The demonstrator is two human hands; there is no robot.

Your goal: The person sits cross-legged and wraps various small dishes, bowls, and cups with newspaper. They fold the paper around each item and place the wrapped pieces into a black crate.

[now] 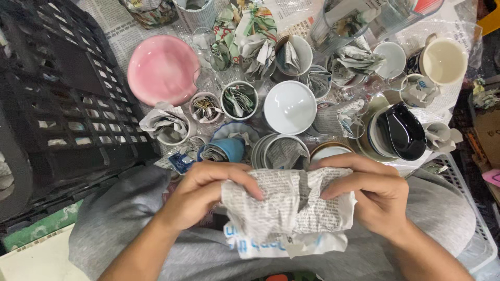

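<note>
Crumpling a sheet of newspaper over the lap, the person's left hand and right hand each pinched an upper edge, fingers closed on the paper, seemingly to bunch it into a wad like those already stuffed in nearby cups. Just beyond the knuckles crowded a blue cup, a white bowl, a black ladle-shaped dish and a pink plate, leaving little open room. A black plastic crate hemmed in the left side.
</note>
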